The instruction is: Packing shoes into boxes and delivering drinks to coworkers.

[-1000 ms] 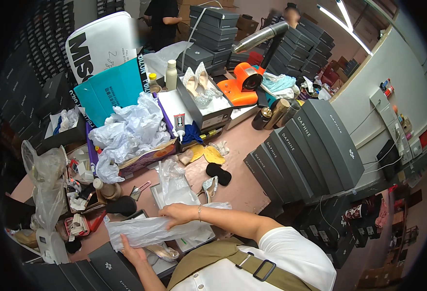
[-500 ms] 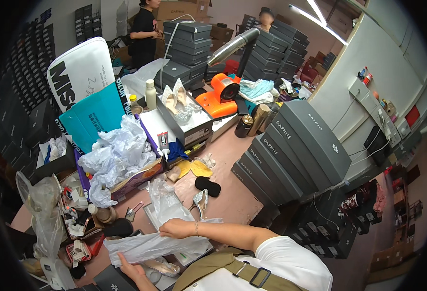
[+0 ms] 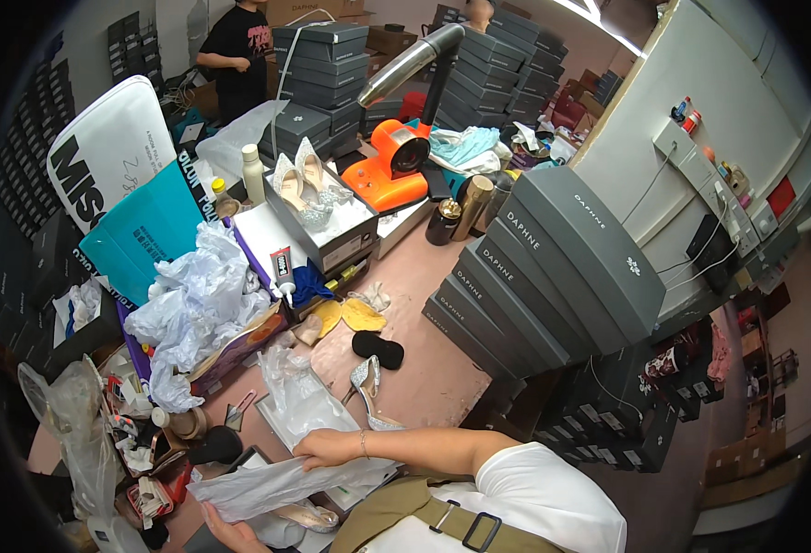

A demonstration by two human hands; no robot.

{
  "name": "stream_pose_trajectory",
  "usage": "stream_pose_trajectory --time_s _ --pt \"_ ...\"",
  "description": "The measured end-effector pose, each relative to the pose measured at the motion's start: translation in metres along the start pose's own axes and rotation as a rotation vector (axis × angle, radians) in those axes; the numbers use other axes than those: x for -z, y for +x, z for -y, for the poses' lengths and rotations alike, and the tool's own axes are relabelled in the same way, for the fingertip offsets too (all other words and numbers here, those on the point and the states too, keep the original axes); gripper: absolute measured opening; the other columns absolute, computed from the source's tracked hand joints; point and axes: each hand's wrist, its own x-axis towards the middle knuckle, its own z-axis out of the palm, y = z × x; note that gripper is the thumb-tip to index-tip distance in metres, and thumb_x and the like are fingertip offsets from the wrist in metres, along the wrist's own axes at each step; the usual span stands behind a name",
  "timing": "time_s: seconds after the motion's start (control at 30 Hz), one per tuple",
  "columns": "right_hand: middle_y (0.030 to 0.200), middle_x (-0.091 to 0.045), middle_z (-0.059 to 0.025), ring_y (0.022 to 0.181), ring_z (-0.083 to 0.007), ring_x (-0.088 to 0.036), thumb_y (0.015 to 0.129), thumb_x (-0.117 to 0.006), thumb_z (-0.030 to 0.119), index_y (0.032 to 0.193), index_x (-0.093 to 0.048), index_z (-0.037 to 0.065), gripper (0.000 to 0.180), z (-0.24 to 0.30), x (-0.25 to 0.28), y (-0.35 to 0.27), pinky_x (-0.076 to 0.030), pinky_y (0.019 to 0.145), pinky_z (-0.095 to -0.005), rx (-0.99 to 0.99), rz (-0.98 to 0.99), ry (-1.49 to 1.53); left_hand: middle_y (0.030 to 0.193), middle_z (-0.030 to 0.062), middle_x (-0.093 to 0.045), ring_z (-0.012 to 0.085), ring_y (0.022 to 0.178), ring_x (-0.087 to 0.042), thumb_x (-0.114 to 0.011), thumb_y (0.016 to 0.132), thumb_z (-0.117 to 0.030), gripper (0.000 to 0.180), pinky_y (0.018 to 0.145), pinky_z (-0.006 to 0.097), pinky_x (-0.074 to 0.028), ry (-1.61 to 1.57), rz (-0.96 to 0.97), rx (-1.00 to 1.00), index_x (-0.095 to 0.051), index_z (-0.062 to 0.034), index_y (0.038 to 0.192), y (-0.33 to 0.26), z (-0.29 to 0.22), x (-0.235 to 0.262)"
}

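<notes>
A long crumpled sheet of white tissue paper (image 3: 262, 491) is stretched between my two hands. My right hand (image 3: 330, 448) pinches its upper edge, and my left hand (image 3: 230, 531) is closed on its left end, low in the view. Under the sheet, a pale shoe (image 3: 307, 516) lies in wrapping near my body, partly hidden. Beyond my right wrist, a silver glittery heeled shoe (image 3: 366, 383) rests on the pink table beside a shallow white box part (image 3: 281, 419) with translucent wrapping (image 3: 296, 387) on it.
Left stands a carton heaped with crumpled white paper (image 3: 204, 300). Behind it, an open shoe box (image 3: 355, 241) holds silver shoes. An orange machine (image 3: 394, 166) with a metal pipe stands farther back. Stacked grey shoe boxes (image 3: 553, 267) rise at right. A person (image 3: 236, 64) stands behind.
The view has shifted, so the table and background sit farther left and slightly higher. My hands still hold the tissue paper; the left hand and the sheet's left end appear slightly lower.
</notes>
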Motion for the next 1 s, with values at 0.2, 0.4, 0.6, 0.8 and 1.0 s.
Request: stream_pose_trajectory --time_s 0.2,0.4,0.6,0.8,1.0 --pt "0.078 -0.063 -0.0176 0.079 -0.0381 -0.061 0.076 -0.068 0.024 0.080 -0.059 0.003 0.023 -0.017 -0.008 -0.001 -0.046 0.070 -0.0455 -0.032 -0.062 -0.077 0.116 0.0108 -0.057 0.0224 0.105 -0.056 -0.056 0.093 -0.029 0.040 0.094 0.039 -0.043 0.052 -0.211 -0.117 -0.053 0.0015 0.118 -0.001 0.004 0.029" --pt "0.080 -0.063 -0.0180 0.081 -0.0382 -0.061 0.079 -0.065 0.020 0.084 -0.058 0.001 0.021 -0.013 -0.005 -0.007 -0.046 0.072 -0.0459 -0.051 -0.022 -0.129 0.093 0.0128 -0.060 0.0213 0.080 -0.055 -0.059 0.093 -0.026 0.038 0.069 0.033 -0.047 0.598 -0.284 -0.012 -0.054 0.0053 0.114 -0.132 0.011 0.010" --pt "0.082 -0.064 -0.0207 0.080 -0.0387 -0.062 0.080 -0.060 0.017 0.090 -0.061 0.001 0.019 -0.008 -0.005 -0.010 -0.048 0.070 -0.0465 -0.120 -0.033 -0.280 0.098 0.0093 -0.054 0.0201 0.087 -0.050 -0.059 0.092 -0.028 0.038 0.073 0.035 -0.045 0.373 -0.316 0.358 -0.049 -0.0034 0.119 -0.146 0.033 -0.008" --pt "0.088 -0.064 -0.0214 0.083 -0.0376 -0.063 0.080 -0.054 0.014 0.102 -0.060 0.003 0.025 -0.003 -0.002 -0.012 -0.049 0.073 -0.0466 -0.148 -0.026 -0.315 0.102 0.0049 -0.060 0.0154 0.092 -0.057 -0.056 0.094 -0.032 0.033 0.080 0.033 -0.045 0.327 -0.097 0.468 -0.056 -0.0027 0.109 -0.147 0.064 -0.011" --pt "0.092 -0.065 -0.0202 0.085 -0.0366 -0.063 0.080 -0.054 0.013 0.114 -0.057 0.004 0.036 0.001 -0.006 -0.014 -0.049 0.075 -0.0461 -0.141 -0.004 -0.336 0.092 0.0045 -0.062 0.0131 0.082 -0.059 -0.058 0.093 -0.024 0.028 0.071 0.026 -0.046 0.405 0.018 0.435 -0.054 -0.0020 0.109 -0.110 0.090 0.013"
